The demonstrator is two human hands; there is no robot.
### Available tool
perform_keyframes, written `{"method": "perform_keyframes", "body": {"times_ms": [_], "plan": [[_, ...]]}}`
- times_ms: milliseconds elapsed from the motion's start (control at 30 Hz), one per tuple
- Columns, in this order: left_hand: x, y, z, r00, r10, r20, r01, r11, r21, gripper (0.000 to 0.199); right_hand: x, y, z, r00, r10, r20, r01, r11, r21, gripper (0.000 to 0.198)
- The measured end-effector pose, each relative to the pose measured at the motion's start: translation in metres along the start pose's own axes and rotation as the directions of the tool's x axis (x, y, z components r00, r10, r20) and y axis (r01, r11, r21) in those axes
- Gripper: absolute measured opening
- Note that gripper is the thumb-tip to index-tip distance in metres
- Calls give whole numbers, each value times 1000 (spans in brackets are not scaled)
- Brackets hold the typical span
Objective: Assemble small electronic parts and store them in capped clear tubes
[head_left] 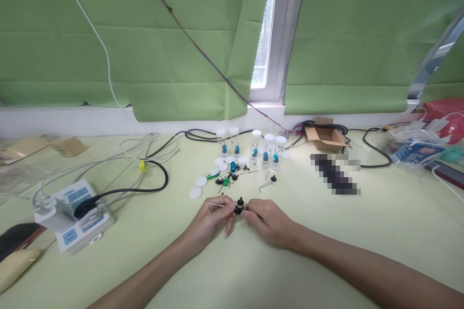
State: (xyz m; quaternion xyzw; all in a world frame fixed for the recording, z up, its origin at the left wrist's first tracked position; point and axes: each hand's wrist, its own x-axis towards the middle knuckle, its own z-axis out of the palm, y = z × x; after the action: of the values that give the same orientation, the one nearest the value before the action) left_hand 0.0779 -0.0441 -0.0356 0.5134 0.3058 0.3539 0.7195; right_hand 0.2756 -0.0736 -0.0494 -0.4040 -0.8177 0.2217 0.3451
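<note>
In the head view, a small black part (239, 209) is held between the fingertips of both hands, near the front of the pale tabletop (232, 270). Its left side is pinched by the left hand (214, 217), its right side by the right hand (270, 222); its knobbed end is pointed upward between them. Across the left fingers a thin metal rod (215, 204) is seen. Beyond, white caps (195, 193) are scattered before capped clear vials (266, 152).
</note>
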Motion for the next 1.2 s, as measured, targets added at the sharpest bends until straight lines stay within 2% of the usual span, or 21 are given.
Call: {"method": "perform_keyframes", "body": {"times_ms": [100, 200, 500, 833, 1100, 1200], "plan": [[0, 0, 0, 1000, 7, 1, -7, 1000, -4, 27, -2, -2, -1, 999, 36, -5, -36, 997, 75, 21], [1, 0, 1, 1000, 12, -11, -12, 1000, -9, 27, -3, -2, 0, 999, 47, -27, -43, 988, 148, 24], [1, -2, -2, 1000, 0, -18, 0, 1000, 0, 27, -3, 1, 1, 999, 34, -18, -32, 994, 109, 14], [1, -1, -1, 1000, -3, -19, 4, 1000, 7, 28, 1, 1, 1, 1000, 1, 12, -1, 1000, 24, 34], [2, 0, 0, 1000, -10, -21, 10, 1000, 5, 29, 0, 1, 0, 999, 27, 26, -28, 999, 34, 38], [2, -1, -1, 999, 1, -34, -1, 1000, 4, 28, 0, -2, -2, 998, 49, 27, -51, 995, 91, 28]]}}
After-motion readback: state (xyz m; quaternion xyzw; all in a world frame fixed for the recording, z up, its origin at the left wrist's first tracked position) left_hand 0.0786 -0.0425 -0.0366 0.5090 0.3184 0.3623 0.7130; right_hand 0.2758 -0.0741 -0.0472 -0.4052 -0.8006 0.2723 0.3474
